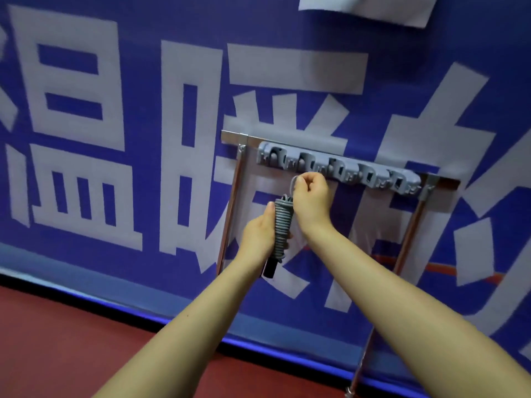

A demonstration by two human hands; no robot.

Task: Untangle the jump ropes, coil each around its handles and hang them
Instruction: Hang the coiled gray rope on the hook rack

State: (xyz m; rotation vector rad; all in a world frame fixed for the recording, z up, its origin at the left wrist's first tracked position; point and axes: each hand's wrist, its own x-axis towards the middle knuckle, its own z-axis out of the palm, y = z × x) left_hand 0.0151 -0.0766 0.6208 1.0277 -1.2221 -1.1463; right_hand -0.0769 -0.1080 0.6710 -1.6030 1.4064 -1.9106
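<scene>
So you have 1 rope [283, 225] already coiled tight round its handles, and it is not hung yet. Your left hand [258, 239] grips the coil upright just below the rack [339, 169], while your right hand [311, 193] pinches a small loop [293, 183] of cord at the top, near a hook. The rack's hooks and clips all look bare. No other ropes are in view, so what remains beyond hanging this one I cannot tell.

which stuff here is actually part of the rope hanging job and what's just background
Part of the job:
- coiled grey jump rope, held by left hand
- rope loop, pinched by right hand
- grey hook rail
- metal rack frame

Just there:
- blue banner
- red floor
</scene>
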